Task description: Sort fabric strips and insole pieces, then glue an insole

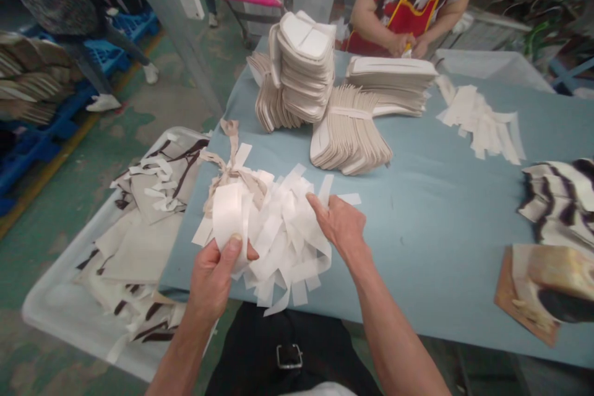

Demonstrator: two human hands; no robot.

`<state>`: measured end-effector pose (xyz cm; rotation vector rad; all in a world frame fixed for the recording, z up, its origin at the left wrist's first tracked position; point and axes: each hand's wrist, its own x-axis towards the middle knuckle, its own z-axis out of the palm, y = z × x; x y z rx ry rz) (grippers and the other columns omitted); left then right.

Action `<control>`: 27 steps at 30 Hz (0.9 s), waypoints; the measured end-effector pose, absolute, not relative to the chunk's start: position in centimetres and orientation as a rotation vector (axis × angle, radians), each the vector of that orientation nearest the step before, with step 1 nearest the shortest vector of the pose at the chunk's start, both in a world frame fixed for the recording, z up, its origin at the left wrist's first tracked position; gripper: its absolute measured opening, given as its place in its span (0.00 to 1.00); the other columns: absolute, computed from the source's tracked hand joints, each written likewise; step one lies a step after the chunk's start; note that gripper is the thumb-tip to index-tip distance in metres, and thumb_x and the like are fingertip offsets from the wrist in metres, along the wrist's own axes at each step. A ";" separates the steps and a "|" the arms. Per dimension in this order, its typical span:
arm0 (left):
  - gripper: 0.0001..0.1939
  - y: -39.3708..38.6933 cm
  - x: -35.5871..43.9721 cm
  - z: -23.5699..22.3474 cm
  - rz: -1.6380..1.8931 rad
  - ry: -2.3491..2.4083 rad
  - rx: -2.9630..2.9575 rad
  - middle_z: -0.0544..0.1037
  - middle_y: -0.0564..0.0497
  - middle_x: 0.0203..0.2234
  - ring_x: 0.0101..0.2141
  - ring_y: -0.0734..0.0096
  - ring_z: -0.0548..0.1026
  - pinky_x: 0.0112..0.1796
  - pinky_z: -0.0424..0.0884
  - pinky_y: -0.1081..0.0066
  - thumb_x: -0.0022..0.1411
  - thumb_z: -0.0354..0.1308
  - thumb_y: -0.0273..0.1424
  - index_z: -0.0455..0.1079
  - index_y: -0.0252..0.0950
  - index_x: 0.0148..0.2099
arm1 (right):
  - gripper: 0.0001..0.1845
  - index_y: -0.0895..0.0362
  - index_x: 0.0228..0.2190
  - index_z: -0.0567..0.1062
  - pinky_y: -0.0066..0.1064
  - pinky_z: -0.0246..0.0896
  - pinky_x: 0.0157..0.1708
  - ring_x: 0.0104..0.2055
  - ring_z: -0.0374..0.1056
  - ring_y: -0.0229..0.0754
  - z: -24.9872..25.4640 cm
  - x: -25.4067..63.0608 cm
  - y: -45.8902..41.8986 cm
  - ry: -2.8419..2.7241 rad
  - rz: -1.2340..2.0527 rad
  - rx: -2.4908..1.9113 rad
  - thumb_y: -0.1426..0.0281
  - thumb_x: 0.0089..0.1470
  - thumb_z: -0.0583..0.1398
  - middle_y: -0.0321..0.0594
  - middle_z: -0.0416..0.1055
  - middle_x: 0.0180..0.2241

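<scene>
Left of the white strip pile (290,229): left hand (216,275) pinches white roll (226,210) under its thumb. Right hand (342,223) at pile's right edge, fingers curled; cannot tell whether it grips anything. Beyond pile: banded beige bundle (350,136).

The left hand (212,275) is holding one roll (226,213); two strip piles (290,229) are lying between and beyond both hands (346,226).
</scene>
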<state>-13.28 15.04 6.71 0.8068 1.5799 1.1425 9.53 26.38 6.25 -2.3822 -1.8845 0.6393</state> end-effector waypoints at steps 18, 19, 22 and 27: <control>0.26 13.8 -11.6 6.1 1.056 1.397 0.684 0.82 0.50 0.27 0.21 0.71 0.73 0.24 0.72 0.73 0.64 0.66 0.51 0.77 0.33 0.50 | 0.18 0.55 0.24 0.69 0.25 0.50 0.20 0.20 0.59 0.33 9.1 2.7 19.8 -1.188 1.650 -1.429 0.56 0.53 0.67 0.28 0.65 0.19; 0.26 13.8 -11.4 5.9 1.068 1.405 0.672 0.82 0.49 0.28 0.22 0.70 0.74 0.24 0.72 0.72 0.64 0.66 0.50 0.77 0.33 0.51 | 0.19 0.55 0.24 0.70 0.25 0.50 0.20 0.21 0.59 0.33 8.8 2.8 19.8 -1.189 1.616 -1.447 0.55 0.52 0.68 0.29 0.65 0.20; 0.27 13.9 -11.1 5.6 1.133 1.427 0.652 0.84 0.47 0.31 0.28 0.65 0.79 0.29 0.75 0.70 0.62 0.68 0.50 0.79 0.33 0.52 | 0.22 0.56 0.22 0.71 0.26 0.50 0.22 0.24 0.56 0.34 8.3 2.9 19.6 -1.195 1.527 -1.489 0.53 0.49 0.69 0.30 0.65 0.21; 0.28 14.2 -11.5 5.8 1.216 1.492 0.664 0.85 0.45 0.34 0.33 0.61 0.81 0.34 0.77 0.68 0.60 0.69 0.52 0.80 0.33 0.50 | 0.25 0.56 0.20 0.70 0.27 0.48 0.23 0.24 0.55 0.34 8.3 3.7 20.0 -1.238 1.465 -1.511 0.49 0.49 0.68 0.31 0.63 0.19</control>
